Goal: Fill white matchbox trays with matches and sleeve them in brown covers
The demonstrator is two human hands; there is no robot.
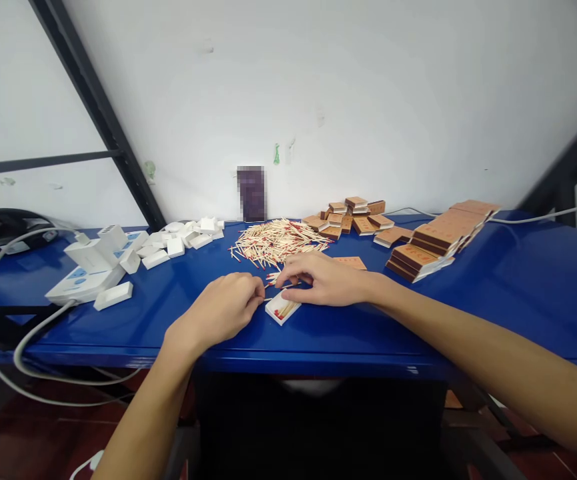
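A small white matchbox tray (281, 309) lies on the blue table (348, 333) near its front edge, with a few red-tipped matches in it. My left hand (224, 308) rests just left of the tray, fingers curled and pinched on matches. My right hand (323, 279) hovers over the tray's far side, fingers curled around a few matches. Behind both hands spreads a loose pile of matches (275, 241). A flat brown sleeve (351, 263) lies right behind my right hand.
White inner trays (178, 241) are heaped at the back left beside a white power strip (85, 280) with grey cables (33, 333). Brown matchbox sleeves (353, 215) and stacked rows of them (438, 241) stand at the back right. A white wall rises behind.
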